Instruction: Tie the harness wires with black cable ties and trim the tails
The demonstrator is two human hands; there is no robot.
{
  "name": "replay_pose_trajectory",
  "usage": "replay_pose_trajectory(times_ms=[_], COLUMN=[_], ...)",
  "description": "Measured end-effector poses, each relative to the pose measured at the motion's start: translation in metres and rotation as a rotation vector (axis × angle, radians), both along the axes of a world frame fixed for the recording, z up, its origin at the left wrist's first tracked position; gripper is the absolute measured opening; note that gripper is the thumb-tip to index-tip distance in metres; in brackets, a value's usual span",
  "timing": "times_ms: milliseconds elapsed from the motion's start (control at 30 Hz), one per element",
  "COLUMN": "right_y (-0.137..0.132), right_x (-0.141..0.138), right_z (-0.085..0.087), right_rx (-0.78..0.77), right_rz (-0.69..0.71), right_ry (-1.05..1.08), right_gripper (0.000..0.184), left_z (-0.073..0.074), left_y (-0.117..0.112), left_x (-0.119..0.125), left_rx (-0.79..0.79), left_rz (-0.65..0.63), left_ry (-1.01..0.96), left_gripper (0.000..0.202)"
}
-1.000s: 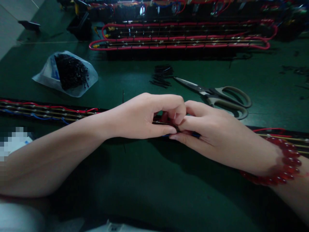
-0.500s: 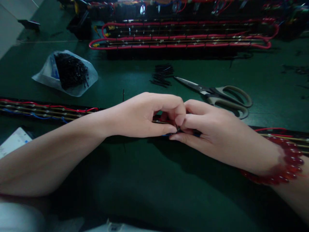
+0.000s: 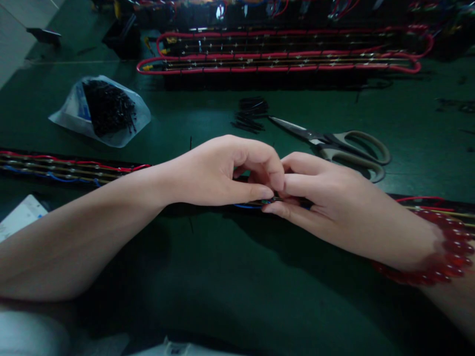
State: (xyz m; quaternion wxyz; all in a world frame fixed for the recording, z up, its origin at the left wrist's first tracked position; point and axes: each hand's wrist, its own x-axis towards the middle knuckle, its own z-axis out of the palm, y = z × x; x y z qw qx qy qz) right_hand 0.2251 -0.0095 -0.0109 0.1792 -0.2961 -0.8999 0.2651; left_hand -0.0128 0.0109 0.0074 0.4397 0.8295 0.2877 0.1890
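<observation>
Green covers the bench [image 3: 222, 282], and a long black strip [image 3: 74, 169] with red and blue wires lies across it, running beneath both hands. The left hand [image 3: 226, 173] bends thumb and fingers down at the strip's middle; the right hand [image 3: 330, 198], a red bead bracelet [image 3: 451, 247] at its wrist, meets it there, fingertips close together. Whether either grip is clamped on the strip I cannot tell, as the fingers hide it. Beyond lie scissors [image 3: 315, 140], loose black strands [image 3: 252, 111] and a translucent bag [image 3: 67, 117] of similar strands.
</observation>
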Motion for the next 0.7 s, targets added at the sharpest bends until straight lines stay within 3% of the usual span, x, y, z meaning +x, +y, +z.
replay_pose_trajectory(times_ms=[333, 700], right_y=[0.0002, 0.0036], right_x=[-0.0002, -0.0009], right_z=[-0.0005, 0.0067], right_rx=[-0.008, -0.064], right_rz=[0.002, -0.056], right_ry=[-0.007, 0.064], right_gripper=[0.027, 0.021], left_z=[0.0012, 0.0006], left_y=[0.0022, 0.0033], left_x=[0.0039, 0.0049], left_rx=[0.026, 0.055], left_rz=[0.003, 0.098], left_ry=[0.087, 0.134], left_gripper=[0.009, 0.004])
